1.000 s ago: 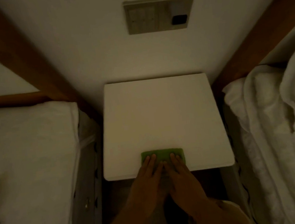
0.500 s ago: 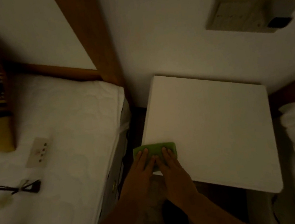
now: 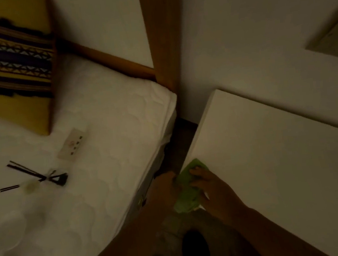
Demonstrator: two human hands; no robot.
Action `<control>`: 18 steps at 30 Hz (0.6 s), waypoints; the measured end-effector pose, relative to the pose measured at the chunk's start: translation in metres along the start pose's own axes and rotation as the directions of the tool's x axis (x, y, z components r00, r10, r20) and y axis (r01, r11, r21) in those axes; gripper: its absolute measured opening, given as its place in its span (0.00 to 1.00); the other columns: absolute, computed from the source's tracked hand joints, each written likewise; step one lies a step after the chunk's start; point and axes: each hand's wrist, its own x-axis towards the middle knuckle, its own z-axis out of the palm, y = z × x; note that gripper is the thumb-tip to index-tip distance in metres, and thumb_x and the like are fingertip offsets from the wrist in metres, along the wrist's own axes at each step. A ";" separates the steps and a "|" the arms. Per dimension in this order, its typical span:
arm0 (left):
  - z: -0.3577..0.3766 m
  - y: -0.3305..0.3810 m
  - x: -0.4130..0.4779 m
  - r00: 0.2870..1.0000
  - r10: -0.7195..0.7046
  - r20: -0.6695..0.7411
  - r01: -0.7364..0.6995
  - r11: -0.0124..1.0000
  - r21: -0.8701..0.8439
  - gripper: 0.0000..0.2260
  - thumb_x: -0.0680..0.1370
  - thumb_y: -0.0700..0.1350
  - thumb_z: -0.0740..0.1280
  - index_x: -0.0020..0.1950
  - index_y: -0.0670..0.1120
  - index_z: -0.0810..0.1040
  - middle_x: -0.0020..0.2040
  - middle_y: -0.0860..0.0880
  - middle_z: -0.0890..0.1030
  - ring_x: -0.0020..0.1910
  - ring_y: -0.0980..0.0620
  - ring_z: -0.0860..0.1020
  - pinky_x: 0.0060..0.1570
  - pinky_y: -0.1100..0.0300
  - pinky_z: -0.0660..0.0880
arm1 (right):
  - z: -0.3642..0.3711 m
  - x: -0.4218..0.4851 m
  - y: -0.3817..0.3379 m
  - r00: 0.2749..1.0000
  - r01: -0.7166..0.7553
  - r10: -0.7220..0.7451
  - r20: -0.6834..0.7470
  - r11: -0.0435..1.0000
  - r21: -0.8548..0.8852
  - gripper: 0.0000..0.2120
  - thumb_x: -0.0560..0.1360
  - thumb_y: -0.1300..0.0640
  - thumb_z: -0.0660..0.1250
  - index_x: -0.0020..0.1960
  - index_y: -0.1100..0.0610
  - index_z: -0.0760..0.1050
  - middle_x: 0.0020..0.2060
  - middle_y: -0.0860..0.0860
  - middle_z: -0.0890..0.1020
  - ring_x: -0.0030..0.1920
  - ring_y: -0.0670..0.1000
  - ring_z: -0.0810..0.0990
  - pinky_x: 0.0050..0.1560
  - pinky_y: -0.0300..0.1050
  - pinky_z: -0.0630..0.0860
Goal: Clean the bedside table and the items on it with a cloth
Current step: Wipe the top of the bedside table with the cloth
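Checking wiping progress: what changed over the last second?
The green cloth slid left along the front edge of the bedside table, from the middle to its near left corner, now bunched over the edge. The left hand and right hand moved with it. The table stayed put.

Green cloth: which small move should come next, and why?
Probably lift the green cloth off the table corner toward the bed: it hangs over the edge, the right hand grips it, the left hand touches its side, and a white remote lies there.
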 end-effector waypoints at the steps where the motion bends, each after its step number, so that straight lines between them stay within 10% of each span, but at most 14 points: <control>1: 0.000 -0.004 -0.003 0.997 -0.062 0.038 0.064 0.997 -0.044 0.08 0.78 0.48 0.66 0.52 0.44 0.77 0.50 0.45 0.80 0.50 0.45 0.79 0.52 0.53 0.75 | 0.001 0.004 -0.004 1.000 -0.006 0.006 0.002 1.000 0.017 0.19 0.78 0.57 0.64 0.69 0.57 0.72 0.73 0.46 0.61 0.76 0.50 0.58 0.77 0.46 0.54; 4: 0.002 -0.012 -0.016 0.988 -0.117 0.096 0.134 0.973 -0.189 0.08 0.78 0.45 0.66 0.39 0.50 0.73 0.37 0.54 0.71 0.35 0.58 0.72 0.39 0.65 0.73 | 0.008 0.009 -0.017 0.998 -0.039 0.037 0.048 0.999 0.034 0.29 0.76 0.47 0.63 0.75 0.52 0.62 0.74 0.45 0.59 0.76 0.49 0.56 0.77 0.47 0.55; 6: -0.004 -0.019 -0.032 0.983 -0.149 0.104 0.175 0.925 -0.337 0.04 0.78 0.43 0.67 0.47 0.45 0.80 0.35 0.59 0.71 0.33 0.64 0.69 0.34 0.73 0.69 | 0.013 0.010 -0.030 0.998 -0.033 0.031 0.049 0.999 0.037 0.35 0.74 0.38 0.60 0.76 0.50 0.58 0.76 0.45 0.57 0.75 0.46 0.56 0.75 0.44 0.59; 14: -0.078 -0.056 -0.108 0.989 -0.126 0.082 0.145 0.663 -0.734 0.12 0.80 0.42 0.66 0.59 0.37 0.80 0.53 0.36 0.82 0.52 0.39 0.81 0.58 0.42 0.77 | 0.023 0.015 -0.109 0.941 -0.238 0.107 0.320 0.884 0.403 0.59 0.47 0.17 0.64 0.73 0.42 0.62 0.66 0.39 0.70 0.61 0.36 0.71 0.61 0.31 0.68; 18: -0.113 -0.085 -0.137 0.993 -0.119 -0.017 0.059 0.607 -0.793 0.07 0.79 0.38 0.66 0.51 0.35 0.81 0.48 0.34 0.82 0.49 0.37 0.81 0.52 0.47 0.78 | 0.032 0.016 -0.158 0.931 -0.164 -0.013 0.364 0.877 0.452 0.34 0.61 0.29 0.73 0.63 0.25 0.64 0.56 0.30 0.78 0.55 0.35 0.79 0.48 0.32 0.78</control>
